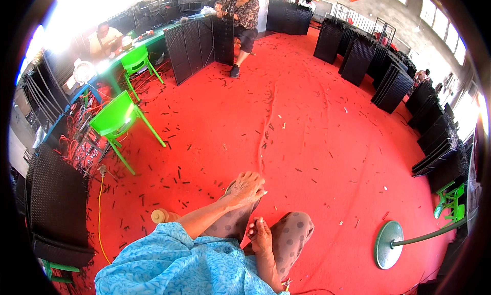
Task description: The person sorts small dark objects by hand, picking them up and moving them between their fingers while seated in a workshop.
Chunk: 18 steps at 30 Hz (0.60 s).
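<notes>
My left hand [247,187] lies over my left knee, knuckles up. Its fingers drape across the dotted grey trousers [232,221] and the thumb stands apart to the right; nothing is in it. Above my right thigh, my right hand [261,236] is turned partly upward with its fingers curled in and the thumb against them. No object shows in that hand. A blue patterned garment [179,259] covers my upper body.
Dark scraps litter the red floor covering [307,157]. Green chairs [115,116] and a tan bottle-like object [159,216] are on my left. Black woven panels [391,88] line the right, near a round green stand base [388,245]. A co-worker [243,19] handles panels ahead.
</notes>
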Motion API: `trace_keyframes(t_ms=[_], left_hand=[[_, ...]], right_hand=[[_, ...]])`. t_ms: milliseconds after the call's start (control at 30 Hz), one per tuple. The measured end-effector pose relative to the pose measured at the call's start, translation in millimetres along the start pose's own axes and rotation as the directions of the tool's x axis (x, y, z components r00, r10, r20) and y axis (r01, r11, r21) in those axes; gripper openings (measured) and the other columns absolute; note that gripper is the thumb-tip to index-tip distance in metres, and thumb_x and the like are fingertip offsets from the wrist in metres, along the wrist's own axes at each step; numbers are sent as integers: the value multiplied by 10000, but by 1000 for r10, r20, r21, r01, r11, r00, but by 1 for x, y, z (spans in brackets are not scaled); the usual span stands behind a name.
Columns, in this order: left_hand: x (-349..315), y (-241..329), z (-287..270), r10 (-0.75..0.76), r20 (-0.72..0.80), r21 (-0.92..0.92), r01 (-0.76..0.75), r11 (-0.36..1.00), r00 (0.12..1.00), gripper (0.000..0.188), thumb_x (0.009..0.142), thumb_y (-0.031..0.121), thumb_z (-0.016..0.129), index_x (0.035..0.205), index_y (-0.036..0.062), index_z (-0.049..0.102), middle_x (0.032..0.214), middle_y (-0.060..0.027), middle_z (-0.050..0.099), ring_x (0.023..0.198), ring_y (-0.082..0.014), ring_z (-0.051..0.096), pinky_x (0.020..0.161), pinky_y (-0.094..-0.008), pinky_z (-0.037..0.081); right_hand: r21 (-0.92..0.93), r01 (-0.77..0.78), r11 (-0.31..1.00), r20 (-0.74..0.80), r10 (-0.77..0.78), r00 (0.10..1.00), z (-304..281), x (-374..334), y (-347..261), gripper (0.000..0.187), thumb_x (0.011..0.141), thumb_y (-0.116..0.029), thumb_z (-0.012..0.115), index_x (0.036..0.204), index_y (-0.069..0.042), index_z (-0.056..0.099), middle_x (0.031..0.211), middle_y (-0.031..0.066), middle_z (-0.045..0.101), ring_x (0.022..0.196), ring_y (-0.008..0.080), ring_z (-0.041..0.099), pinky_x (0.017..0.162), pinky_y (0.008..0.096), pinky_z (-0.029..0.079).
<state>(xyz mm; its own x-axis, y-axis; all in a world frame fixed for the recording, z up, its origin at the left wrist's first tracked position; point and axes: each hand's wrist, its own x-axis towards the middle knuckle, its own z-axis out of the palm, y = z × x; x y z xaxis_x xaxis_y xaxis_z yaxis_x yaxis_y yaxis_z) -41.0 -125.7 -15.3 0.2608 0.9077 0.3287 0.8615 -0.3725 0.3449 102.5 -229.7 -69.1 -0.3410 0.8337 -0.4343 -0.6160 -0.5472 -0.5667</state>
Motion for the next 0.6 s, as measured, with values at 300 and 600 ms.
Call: trace_keyframes(t_ms=[300, 600], left_hand=[[-1, -1, 3, 14, -15, 14, -13, 1000, 1000, 264, 731, 280, 600, 905, 91, 540, 905, -86, 502, 899, -279, 474, 778, -410, 371], [1, 0, 2, 28, -24, 13, -27, 1000, 999, 260, 734, 282, 608, 886, 80, 545, 899, -94, 513, 900, -282, 481, 775, -415, 376]], right_hand=[[-11, -9, 1000, -31, 8, 999, -2, 1, 1, 229, 890, -327, 475, 945, -114, 541, 748, 1, 559, 583, 93, 490, 548, 243, 442], [2, -9, 1000, -15, 9, 1000, -3, 0, 1, 230, 893, -320, 469, 955, -110, 538, 753, 5, 561, 581, 91, 496, 547, 244, 454]])
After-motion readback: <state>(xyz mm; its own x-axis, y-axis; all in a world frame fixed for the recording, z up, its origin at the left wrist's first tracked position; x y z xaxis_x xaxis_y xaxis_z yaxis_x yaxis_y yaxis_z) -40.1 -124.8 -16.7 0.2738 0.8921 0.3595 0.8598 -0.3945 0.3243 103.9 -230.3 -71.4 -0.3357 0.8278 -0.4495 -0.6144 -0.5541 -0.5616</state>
